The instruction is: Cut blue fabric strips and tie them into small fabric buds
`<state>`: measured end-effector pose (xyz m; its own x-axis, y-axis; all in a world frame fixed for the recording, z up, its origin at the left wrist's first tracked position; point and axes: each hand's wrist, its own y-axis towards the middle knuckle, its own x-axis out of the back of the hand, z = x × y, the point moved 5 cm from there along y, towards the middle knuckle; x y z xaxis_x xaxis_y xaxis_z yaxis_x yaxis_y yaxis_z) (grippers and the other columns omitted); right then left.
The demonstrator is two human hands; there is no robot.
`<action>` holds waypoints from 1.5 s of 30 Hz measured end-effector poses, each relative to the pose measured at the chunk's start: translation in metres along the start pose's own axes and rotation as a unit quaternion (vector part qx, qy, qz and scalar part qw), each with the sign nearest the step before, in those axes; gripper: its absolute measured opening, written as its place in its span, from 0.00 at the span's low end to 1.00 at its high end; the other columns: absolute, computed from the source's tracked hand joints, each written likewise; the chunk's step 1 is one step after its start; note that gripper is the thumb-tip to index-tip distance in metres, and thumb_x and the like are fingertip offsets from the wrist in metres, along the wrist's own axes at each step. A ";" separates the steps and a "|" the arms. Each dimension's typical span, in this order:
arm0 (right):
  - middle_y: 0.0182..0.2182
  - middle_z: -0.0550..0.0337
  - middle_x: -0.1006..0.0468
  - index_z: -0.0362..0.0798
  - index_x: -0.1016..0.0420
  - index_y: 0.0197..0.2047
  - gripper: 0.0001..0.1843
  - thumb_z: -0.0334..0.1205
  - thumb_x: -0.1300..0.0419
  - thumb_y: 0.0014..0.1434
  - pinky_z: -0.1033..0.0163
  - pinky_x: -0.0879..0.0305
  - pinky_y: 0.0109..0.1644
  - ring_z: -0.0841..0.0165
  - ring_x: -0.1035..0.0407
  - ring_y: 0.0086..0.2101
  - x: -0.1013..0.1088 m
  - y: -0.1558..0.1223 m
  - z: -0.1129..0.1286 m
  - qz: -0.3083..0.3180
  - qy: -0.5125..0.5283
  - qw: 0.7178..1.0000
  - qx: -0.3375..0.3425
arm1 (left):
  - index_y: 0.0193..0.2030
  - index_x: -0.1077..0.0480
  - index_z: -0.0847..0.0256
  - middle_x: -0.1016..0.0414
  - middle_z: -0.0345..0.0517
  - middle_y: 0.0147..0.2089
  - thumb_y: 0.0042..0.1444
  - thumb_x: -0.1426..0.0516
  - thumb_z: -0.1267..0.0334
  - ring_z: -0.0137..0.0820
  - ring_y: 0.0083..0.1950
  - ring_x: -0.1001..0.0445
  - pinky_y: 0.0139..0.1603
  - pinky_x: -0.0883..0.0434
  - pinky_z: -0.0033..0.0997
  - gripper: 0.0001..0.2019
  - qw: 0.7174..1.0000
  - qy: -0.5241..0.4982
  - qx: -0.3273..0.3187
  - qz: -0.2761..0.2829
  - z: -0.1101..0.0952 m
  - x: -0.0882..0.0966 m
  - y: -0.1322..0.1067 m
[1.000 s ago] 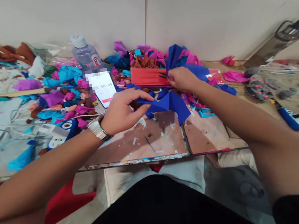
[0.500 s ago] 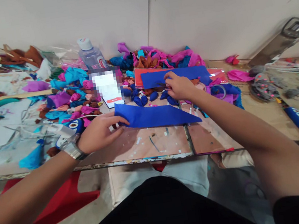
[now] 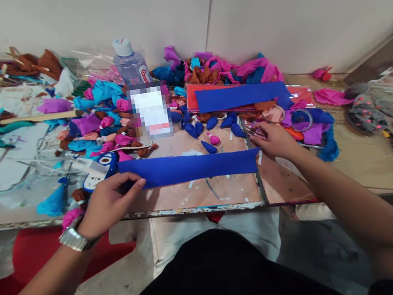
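A blue strip (image 3: pixel 195 166) stretches across the near part of the counter (image 3: pixel 232 191); the left hand (image 3: pixel 113 199) pinches its nine o'clock end between thumb and fingers, likely to keep it straight. By its three o'clock end, the right hand (image 3: pixel 272 138) has its fingers closed on a small tool (image 3: pixel 254 132), perhaps scissors; whether they touch the strip I cannot tell. Blue bundles (image 3: pixel 194 129) lie towards twelve and one. Between one and two, a second strip (image 3: pixel 242 96) rests on a red packet (image 3: pixel 192 98), seemingly within easy reach. At eleven, a phone (image 3: pixel 151 107) stands before a bottle (image 3: pixel 132 69), perhaps leaning on it.
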<state>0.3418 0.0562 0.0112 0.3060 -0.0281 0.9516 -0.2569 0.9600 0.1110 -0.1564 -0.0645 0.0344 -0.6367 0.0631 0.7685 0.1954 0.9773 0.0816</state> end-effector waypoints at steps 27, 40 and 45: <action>0.55 0.41 0.19 0.52 0.21 0.61 0.21 0.54 0.41 0.73 0.36 0.29 0.63 0.44 0.25 0.56 0.012 -0.042 0.060 -0.011 0.053 0.987 0.150 | 0.40 0.20 0.57 0.18 0.42 0.35 0.74 0.43 0.53 0.29 0.34 0.23 0.37 0.30 0.30 0.15 0.964 -0.096 -0.193 0.156 -0.077 -0.035 0.028; 0.52 0.43 0.18 0.50 0.20 0.60 0.23 0.52 0.30 0.68 0.38 0.29 0.61 0.46 0.25 0.54 -0.024 -0.048 0.121 0.107 0.097 0.960 0.241 | 0.42 0.24 0.54 0.18 0.37 0.38 0.71 0.39 0.51 0.33 0.37 0.23 0.39 0.29 0.35 0.10 0.999 0.007 -0.012 -0.051 -0.015 0.012 -0.023; 0.38 0.52 0.18 0.49 0.20 0.42 0.07 0.44 0.33 0.69 0.54 0.30 0.48 0.58 0.25 0.42 -0.024 -0.032 0.131 0.167 0.187 0.943 0.220 | 0.38 0.25 0.54 0.24 0.34 0.31 0.67 0.37 0.48 0.30 0.30 0.30 0.36 0.34 0.32 0.14 0.989 0.097 0.044 -0.102 -0.002 0.025 -0.023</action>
<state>0.2231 -0.0103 0.0227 0.4207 0.4352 0.7960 -0.7268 0.6868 0.0087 -0.1754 -0.0862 0.0530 -0.4989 -0.1695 0.8499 0.0054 0.9801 0.1986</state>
